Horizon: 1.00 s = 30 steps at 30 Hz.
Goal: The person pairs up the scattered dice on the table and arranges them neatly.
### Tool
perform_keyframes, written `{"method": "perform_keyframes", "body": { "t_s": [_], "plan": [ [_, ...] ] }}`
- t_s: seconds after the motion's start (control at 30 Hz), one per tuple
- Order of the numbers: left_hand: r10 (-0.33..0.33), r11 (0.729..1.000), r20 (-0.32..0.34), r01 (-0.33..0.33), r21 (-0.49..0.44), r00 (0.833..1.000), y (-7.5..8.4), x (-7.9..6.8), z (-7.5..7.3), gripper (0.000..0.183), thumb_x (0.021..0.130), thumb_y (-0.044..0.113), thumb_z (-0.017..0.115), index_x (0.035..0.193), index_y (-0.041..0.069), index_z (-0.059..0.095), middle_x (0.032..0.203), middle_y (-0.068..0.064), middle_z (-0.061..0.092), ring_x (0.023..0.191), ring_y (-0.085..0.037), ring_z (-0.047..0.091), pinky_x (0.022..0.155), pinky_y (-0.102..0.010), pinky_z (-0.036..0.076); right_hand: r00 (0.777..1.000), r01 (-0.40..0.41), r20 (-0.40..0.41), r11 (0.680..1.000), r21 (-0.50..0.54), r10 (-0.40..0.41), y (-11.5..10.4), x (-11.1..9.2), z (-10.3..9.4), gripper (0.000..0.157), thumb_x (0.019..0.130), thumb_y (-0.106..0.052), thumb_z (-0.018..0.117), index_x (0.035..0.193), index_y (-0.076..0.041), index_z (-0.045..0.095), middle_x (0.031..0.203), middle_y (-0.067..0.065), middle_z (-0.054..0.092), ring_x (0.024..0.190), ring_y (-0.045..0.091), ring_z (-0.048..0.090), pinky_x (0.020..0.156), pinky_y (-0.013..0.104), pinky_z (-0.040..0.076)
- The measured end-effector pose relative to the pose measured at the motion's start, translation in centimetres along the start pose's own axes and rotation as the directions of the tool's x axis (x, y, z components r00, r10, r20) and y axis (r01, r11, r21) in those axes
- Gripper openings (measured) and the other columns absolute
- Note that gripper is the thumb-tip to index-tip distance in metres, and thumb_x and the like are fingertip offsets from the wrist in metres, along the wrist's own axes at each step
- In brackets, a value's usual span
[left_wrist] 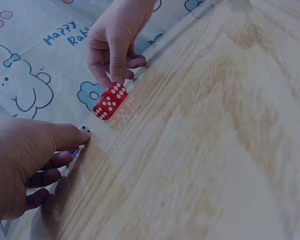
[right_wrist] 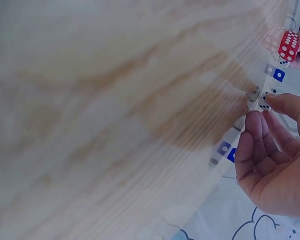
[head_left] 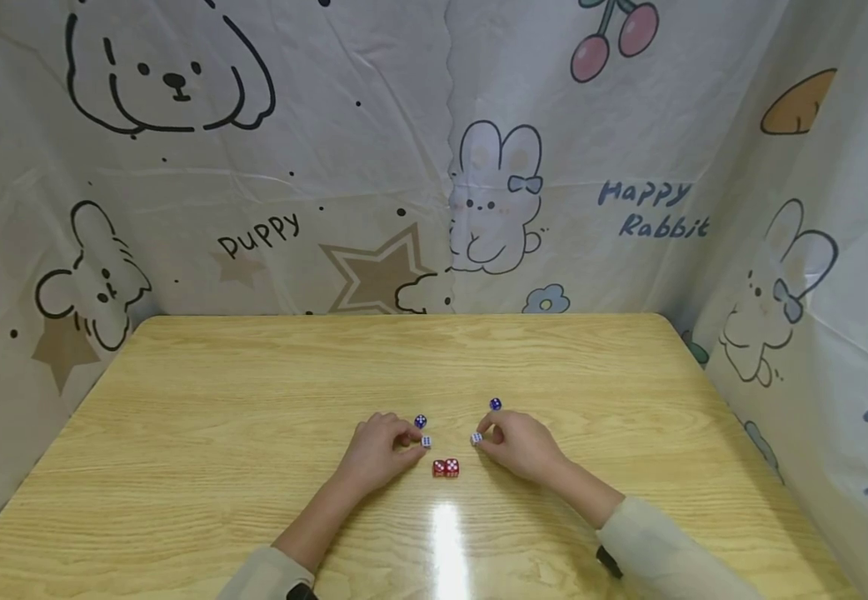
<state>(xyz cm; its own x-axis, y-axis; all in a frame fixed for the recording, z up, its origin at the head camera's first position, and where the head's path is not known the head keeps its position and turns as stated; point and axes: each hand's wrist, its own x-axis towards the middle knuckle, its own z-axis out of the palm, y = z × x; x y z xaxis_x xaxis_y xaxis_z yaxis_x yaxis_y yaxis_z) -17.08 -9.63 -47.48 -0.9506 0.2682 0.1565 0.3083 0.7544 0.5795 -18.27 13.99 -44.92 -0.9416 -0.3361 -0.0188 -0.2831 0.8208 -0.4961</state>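
Note:
Between thumb and fingers my left hand (head_left: 380, 450) pinches a small white die (head_left: 426, 442). Across from it, my right hand (head_left: 521, 447) pinches another white die (head_left: 476, 437) at the tabletop; its dark pips show in the right wrist view, close to the thumb (right_wrist: 287, 104). Two red dice (head_left: 446, 468) with white pips sit side by side between the hands, a little nearer to me. One blue die (head_left: 421, 422) lies just beyond the left fingertips. A second blue die (head_left: 496, 404) is behind the right hand. The left fingers partly cover their white die in the left wrist view.
A light wood-grain table (head_left: 217, 400) lies under everything. Its far edge meets a pale curtain (head_left: 374, 167) printed with cartoon animals, stars and lettering, which also runs along both sides. A bright light reflection falls on the table in front of the red dice.

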Motion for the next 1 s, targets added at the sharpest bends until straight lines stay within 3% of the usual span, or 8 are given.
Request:
{"method": "perform_keyframes", "body": {
  "t_s": [1.0],
  "plan": [
    [-0.003, 1.000, -0.016, 0.003, -0.003, 1.000, -0.1, -0.2, 0.2, 0.013, 0.079, 0.032, 0.072, 0.087, 0.021, 0.072, 0.075, 0.012, 0.056, 0.073, -0.007, 0.044, 0.072, -0.027, 0.031, 0.999, 0.048, 0.007, 0.999, 0.014, -0.048, -1.6, 0.4, 0.3, 0.017, 0.083, -0.025, 0.069, 0.094, -0.012, 0.068, 0.063, -0.007, 0.052, 0.053, 0.007, 0.044, 0.050, 0.021, 0.036]
  ]
}}
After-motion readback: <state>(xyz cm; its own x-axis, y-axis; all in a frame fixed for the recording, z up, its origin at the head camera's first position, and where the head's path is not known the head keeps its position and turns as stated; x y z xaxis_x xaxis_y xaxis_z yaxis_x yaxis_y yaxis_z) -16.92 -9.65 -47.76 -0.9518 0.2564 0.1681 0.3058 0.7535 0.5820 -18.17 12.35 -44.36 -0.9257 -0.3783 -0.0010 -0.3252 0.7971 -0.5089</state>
